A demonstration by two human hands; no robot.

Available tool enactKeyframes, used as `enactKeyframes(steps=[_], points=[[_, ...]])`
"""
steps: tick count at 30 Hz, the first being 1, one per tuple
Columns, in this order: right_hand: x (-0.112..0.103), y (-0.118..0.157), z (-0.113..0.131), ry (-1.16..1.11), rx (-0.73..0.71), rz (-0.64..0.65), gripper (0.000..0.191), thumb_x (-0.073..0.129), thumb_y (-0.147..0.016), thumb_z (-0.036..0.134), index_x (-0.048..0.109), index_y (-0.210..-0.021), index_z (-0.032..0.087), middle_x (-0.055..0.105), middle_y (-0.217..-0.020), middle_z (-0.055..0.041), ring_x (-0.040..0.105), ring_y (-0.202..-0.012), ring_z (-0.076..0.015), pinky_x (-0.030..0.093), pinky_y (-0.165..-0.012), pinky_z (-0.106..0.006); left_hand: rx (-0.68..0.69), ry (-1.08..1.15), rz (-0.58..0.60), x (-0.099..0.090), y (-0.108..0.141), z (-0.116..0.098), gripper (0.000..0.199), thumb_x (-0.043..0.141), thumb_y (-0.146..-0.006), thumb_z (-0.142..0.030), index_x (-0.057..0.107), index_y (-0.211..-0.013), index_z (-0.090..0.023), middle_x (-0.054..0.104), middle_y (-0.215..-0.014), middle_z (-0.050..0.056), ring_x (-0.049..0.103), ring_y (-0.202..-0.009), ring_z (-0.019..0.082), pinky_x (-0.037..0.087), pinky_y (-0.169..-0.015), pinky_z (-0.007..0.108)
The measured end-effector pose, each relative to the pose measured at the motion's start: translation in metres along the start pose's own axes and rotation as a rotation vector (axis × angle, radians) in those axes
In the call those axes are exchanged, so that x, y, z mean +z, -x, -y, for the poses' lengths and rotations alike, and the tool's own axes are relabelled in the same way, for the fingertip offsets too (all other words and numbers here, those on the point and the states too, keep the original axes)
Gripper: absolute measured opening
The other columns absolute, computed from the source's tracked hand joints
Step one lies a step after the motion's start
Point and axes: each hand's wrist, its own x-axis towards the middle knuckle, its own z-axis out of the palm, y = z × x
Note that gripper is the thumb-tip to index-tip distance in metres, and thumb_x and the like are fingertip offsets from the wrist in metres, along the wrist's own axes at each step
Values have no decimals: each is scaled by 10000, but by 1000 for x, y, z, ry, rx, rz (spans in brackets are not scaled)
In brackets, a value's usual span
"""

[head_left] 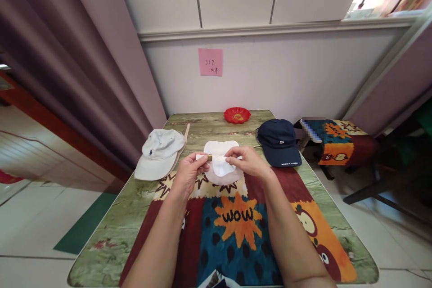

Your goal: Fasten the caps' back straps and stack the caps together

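A white cap (221, 147) lies on the patterned cloth in the middle of the table, its back strap (219, 158) toward me. A small gold-coloured buckle (209, 157) shows on the strap. My left hand (193, 170) pinches the strap's left part beside the buckle. At the right, my right hand (245, 159) pinches the strap between thumb and fingers. Below the strap the cap's opening is visible. A white cap with a small dark logo (157, 150) rests to the left. On the right sits a navy cap (278, 141) with white lettering on its brim.
A red scalloped dish (237, 115) stands at the table's far edge. The colourful cloth (236, 220) covers the table's front middle. Beyond the table is a wall with a pink note (210, 62). A cloth-covered stool (337, 139) stands at right.
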Motion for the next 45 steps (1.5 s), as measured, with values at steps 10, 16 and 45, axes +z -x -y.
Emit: enactKeyframes(steps=[10, 16, 45], points=[[6, -1, 5, 55, -13, -48, 181, 601, -824, 267, 761, -829, 182, 714, -769, -18, 576, -696, -140, 381, -628, -226, -8, 10, 12, 3, 3, 1, 401, 894, -565, -343, 686, -838, -135, 665, -624, -2, 605, -534, 105, 510, -605, 237], [6, -1, 6, 79, 1, -39, 189, 597, -829, 272, 764, -836, 182, 706, -743, -13, 556, -664, -132, 367, -615, -227, -12, 13, 24, 5, 3, 3, 415, 897, -557, -346, 683, -843, -135, 665, -624, -3, 600, -537, 102, 505, -596, 230], [35, -5, 24, 192, 55, -189, 239, 610, -844, 378, 782, -911, 225, 735, -757, -21, 609, -683, -171, 345, -636, -260, 290, -436, 141, 7, 2, -11, 379, 747, -710, -318, 713, -1060, -177, 678, -969, 57, 542, -551, 94, 430, -518, 215]])
